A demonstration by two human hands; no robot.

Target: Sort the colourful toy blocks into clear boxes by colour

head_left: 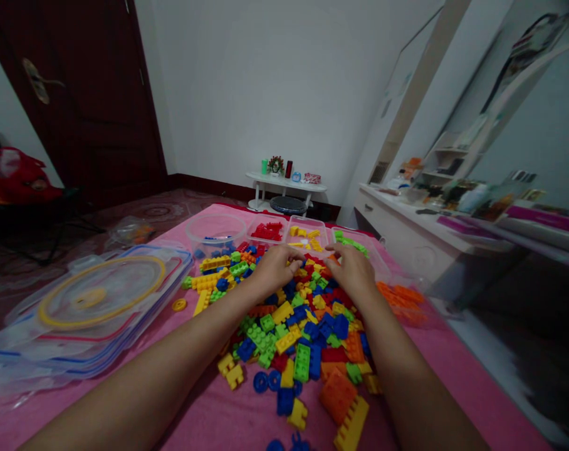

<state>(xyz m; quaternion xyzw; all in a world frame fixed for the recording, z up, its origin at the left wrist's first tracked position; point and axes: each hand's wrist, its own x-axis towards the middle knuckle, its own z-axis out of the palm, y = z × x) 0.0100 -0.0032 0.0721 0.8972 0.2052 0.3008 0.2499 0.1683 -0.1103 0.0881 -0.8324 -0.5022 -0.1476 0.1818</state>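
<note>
A big heap of plastic building bricks (289,338) in yellow, green, blue, red and orange is spread over a pink cloth (190,401). My left hand (279,266) is over the far part of the heap, its thumb and fingers apart, with nothing visible in them. Opposite it, my right hand (353,268) reaches in from the right, also with thumb and fingers apart and no brick visible between them. Just beyond my hands are a clear box of red pieces (268,230), a clear box of yellow pieces (307,237) and a box with green pieces (350,241).
A round clear tub (215,232) with blue pieces stands at the far left. Orange pieces (401,302) sit in a clear container at the right. Stacked clear lids (101,294) cover the left side. A white dresser (407,225) stands beyond the right edge.
</note>
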